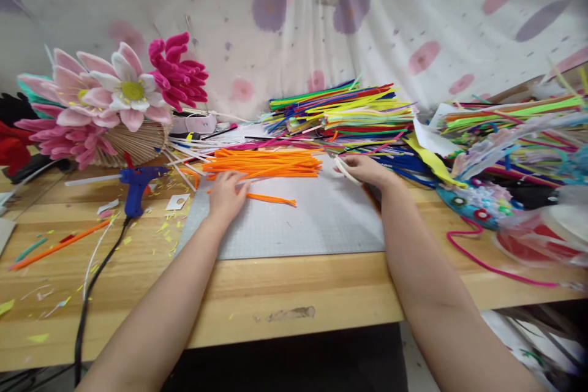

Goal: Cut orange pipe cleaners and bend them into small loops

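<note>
My left hand (226,199) is closed over one end of a few orange pipe cleaners (273,198), which stick out to the right across the grey cutting mat (298,233). Just beyond its fingers lies a thick pile of orange pipe cleaners (271,163) along the mat's back edge. At the mat's right back corner, my right hand (370,171) has its fingers curled around a tool with a curved white handle (346,171). The tool's working end is too blurred to name.
To the left lie a blue glue gun (135,190) with a black cord and yellow scraps. Fuzzy pink and white flowers (131,92) stand behind it. Multicoloured pipe cleaners (344,110) are heaped at the back. A clear plastic tub (546,233) sits at the right.
</note>
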Tool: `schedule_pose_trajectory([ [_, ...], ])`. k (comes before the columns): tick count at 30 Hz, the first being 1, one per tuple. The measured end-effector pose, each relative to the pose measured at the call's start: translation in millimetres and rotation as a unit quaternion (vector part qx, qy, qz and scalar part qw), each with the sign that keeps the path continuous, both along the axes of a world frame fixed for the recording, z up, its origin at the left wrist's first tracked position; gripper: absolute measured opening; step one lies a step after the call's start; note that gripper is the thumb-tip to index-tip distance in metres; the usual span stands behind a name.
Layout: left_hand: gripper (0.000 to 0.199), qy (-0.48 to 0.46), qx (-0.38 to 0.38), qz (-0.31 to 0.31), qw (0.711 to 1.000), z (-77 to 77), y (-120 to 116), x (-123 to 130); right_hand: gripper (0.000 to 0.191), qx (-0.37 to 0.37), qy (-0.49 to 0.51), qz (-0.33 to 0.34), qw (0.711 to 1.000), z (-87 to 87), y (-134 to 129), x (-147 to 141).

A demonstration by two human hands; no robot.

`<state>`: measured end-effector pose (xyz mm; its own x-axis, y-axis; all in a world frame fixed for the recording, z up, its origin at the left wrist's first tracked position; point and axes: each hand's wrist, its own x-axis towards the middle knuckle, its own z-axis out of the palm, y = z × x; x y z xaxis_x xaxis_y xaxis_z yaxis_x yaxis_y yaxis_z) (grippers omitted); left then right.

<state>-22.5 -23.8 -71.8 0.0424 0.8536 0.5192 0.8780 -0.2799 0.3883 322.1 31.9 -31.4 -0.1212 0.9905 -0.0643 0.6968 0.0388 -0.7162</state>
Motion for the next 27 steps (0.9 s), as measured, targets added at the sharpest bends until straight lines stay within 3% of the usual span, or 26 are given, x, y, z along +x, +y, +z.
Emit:
schedule_pose_trajectory([
  [2, 0.03, 0.016, -0.025, 0.072, 0.997, -1.9, 5.1, -7.1, 0.043, -0.023, -0.139, 0.005, 0.99, 5.3, -0.8, 12.2],
  [4, 0.028, 0.034, -0.052, 0.103, 0.993, -3.9, 8.6, -11.8, 0.04, -0.036, -0.212, -0.004, 0.977, 8.1, -1.1, 15.4],
  [8, 0.014, 0.041, -0.067, 0.102, 0.992, -5.5, 10.4, -13.7, 0.03, -0.04, -0.284, -0.022, 0.958, 7.8, 0.2, 2.7],
  [14, 0.02, 0.008, 0.005, 0.085, 0.996, 0.1, 8.6, -12.2, 0.028, -0.046, -0.352, -0.066, 0.933, 5.7, -1.4, -15.7],
  [18, 0.018, 0.015, 0.067, 0.061, 0.996, 5.1, 4.9, -7.6, 0.04, 0.098, -0.335, -0.107, 0.931, 9.5, -10.0, -33.0],
  [21, 0.019, 0.012, 0.09, 0.034, 0.995, 8.8, 0.7, -3.2, 0.048, 0.234, -0.271, -0.015, 0.933, 12.3, -18.7, -57.7],
  [24, 0.021, 0.001, 0.09, 0.008, 0.996, 12.4, -3.1, -0.2, 0.027, 0.255, -0.249, 0.073, 0.931, 10.3, -22.9, -78.8],
  [27, 0.023, -0.003, 0.074, 0.005, 0.997, 15.5, -5.1, 1.5, 0.023, 0.248, -0.209, 0.07, 0.943, 6.4, -21.3, -84.7],
])
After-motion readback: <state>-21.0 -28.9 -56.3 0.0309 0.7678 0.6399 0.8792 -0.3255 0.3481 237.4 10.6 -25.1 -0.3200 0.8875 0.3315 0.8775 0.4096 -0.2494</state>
